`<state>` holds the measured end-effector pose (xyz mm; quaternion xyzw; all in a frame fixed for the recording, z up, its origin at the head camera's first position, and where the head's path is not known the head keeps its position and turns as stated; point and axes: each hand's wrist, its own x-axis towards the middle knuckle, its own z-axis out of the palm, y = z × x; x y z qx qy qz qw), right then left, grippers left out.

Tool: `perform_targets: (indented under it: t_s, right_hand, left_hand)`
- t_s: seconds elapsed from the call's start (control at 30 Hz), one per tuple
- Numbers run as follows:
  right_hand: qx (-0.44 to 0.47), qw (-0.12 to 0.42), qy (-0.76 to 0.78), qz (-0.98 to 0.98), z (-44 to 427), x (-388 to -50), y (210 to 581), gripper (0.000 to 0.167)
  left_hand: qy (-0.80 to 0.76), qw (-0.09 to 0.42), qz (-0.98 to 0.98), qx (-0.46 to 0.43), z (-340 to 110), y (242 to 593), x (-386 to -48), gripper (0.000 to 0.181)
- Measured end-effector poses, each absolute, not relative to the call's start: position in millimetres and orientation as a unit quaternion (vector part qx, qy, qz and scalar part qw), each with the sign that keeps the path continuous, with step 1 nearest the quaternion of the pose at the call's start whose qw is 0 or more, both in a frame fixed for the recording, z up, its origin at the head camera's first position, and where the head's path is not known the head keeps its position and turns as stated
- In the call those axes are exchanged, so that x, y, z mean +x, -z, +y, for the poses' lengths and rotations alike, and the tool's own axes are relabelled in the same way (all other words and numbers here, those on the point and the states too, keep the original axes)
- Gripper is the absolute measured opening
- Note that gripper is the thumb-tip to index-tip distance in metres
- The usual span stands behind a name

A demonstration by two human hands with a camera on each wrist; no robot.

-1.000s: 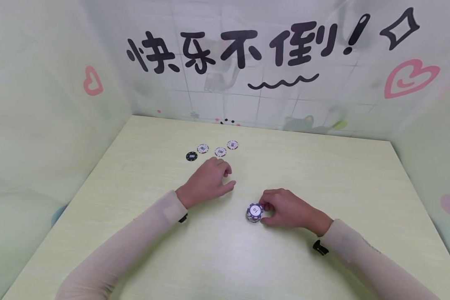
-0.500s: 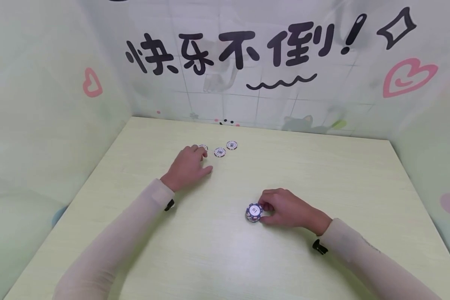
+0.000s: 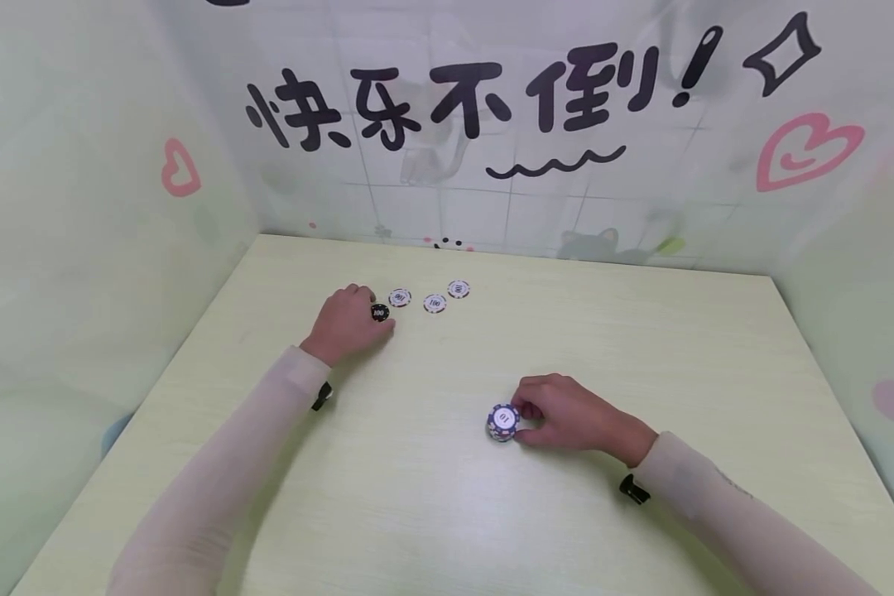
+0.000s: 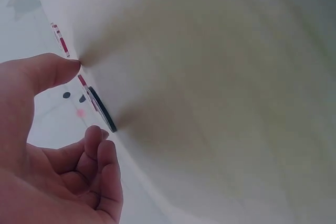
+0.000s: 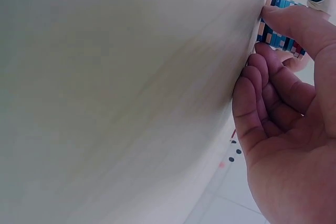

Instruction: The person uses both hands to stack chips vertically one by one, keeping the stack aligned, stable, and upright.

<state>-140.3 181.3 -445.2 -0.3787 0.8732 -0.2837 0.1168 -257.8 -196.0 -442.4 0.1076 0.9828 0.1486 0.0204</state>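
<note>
My left hand (image 3: 348, 324) is at a black poker chip (image 3: 380, 312) marked 100, which lies flat on the table. In the left wrist view, thumb and fingers are spread on either side of the black chip (image 4: 102, 109), with a gap to it. Nearer to me, my right hand (image 3: 562, 414) holds a stack of poker chips (image 3: 502, 420) by its right side; the top chip is blue and white, marked 10. The right wrist view has the thumb and index finger against the edges of the stack (image 5: 278, 38).
Beyond the left hand, three white 100 chips lie flat and apart: one near the black chip (image 3: 400, 298), another white chip (image 3: 435, 304) to its right and a third white chip (image 3: 458, 289) farther back. Printed walls (image 3: 529, 223) enclose the pale table (image 3: 641, 323).
My left hand has moved left and back, passing over the black chip, and now has its thumb and fingers around it. The right hand stays at the stack.
</note>
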Motion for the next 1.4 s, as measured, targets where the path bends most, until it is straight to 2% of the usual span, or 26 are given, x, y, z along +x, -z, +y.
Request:
perform_targets:
  t_s: [0.23,0.47,0.67,0.97,1.23,1.4]
  right_hand:
    - [-0.38,0.116,0.281,0.874,181,-141,444,0.019]
    - [-0.378,0.118,0.285,0.873,181,-141,445,0.019]
    - [-0.378,0.118,0.285,0.873,181,-141,446,0.019]
    - [-0.379,0.12,0.283,0.873,181,-141,446,0.019]
    - [-0.375,0.125,0.283,0.874,181,-141,444,0.019]
    - [-0.377,0.124,0.284,0.873,181,-142,444,0.019]
  left_hand:
    - [-0.171,0.021,0.98,0.099,-202,441,-260,0.033]
    - [-0.173,0.036,0.979,0.1,-202,437,-260,0.04]
    - [-0.175,0.034,0.978,0.105,-206,447,-266,0.04]
    - [-0.135,0.035,0.984,0.114,-199,437,-256,0.044]
    - [-0.163,0.038,0.979,0.113,-191,433,-253,0.037]
    - [-0.173,0.015,0.976,0.133,-183,430,-250,0.028]
